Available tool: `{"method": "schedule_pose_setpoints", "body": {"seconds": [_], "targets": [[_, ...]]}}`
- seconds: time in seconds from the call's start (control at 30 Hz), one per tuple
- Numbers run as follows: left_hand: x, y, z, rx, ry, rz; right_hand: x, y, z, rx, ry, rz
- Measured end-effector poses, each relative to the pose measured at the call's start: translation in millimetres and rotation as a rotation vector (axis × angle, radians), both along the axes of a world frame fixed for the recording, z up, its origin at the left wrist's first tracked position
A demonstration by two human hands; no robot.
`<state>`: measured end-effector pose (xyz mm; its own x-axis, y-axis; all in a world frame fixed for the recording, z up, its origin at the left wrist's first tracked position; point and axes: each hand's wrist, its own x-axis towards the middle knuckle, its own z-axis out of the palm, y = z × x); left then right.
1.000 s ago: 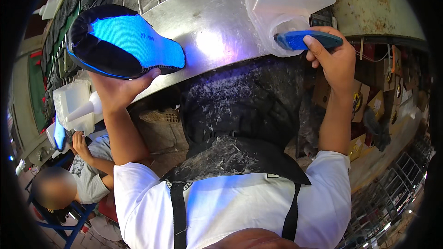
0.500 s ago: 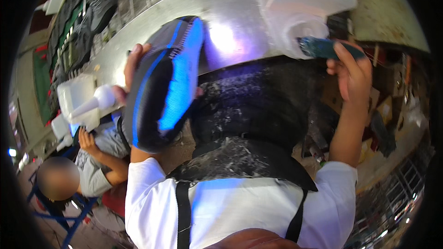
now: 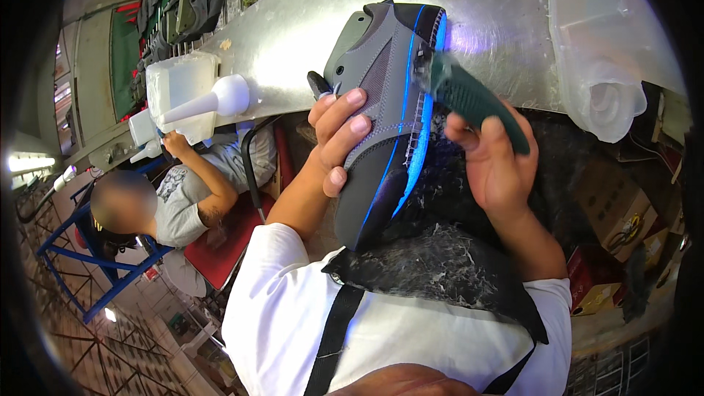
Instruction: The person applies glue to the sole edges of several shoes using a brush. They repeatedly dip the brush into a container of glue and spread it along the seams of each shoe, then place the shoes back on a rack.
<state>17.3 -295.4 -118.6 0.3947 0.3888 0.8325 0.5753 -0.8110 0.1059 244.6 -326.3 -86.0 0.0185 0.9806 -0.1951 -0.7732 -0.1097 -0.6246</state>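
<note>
A grey and black shoe upper [image 3: 372, 81], stitched near its bottom edge, is tilted above the metal bench's near edge. Along that edge runs a bright blue glowing line, and the underside glows blue too. My left hand [image 3: 341, 132] grips the shoe from its left side, fingers curled over the upper. In my right hand [image 3: 502, 165] is a brush with a dark green handle [image 3: 473, 92]. Its bristle end, blurred by motion, meets the shoe's lower edge at the blue line.
The metal bench [image 3: 499, 7] carries a translucent plastic container [image 3: 601, 29] with a round mouth at right. At left stand a clear tub [image 3: 165, 77] and a white nozzle bottle [image 3: 227, 95]. Shoes [image 3: 198, 4] sit on a rack behind. A seated person [image 3: 191, 191] works at left.
The brush has moved left from the container's mouth to the shoe's edge. The shoe has turned so its grey side shows more and its glowing underside less. My view has shifted left.
</note>
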Motion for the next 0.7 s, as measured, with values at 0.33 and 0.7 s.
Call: {"method": "schedule_pose_setpoints", "body": {"seconds": [0.33, 0.7], "targets": [[13.3, 11.6, -13.0, 0.136, -0.18, 0.008, 54.3, -1.0, 29.9, 0.448, -0.205, 0.384], [23.5, 20.0, -2.0, 0.176, -0.182, -0.025, 47.3, 8.3, 18.4, 0.654, -0.589, 0.215]]}}
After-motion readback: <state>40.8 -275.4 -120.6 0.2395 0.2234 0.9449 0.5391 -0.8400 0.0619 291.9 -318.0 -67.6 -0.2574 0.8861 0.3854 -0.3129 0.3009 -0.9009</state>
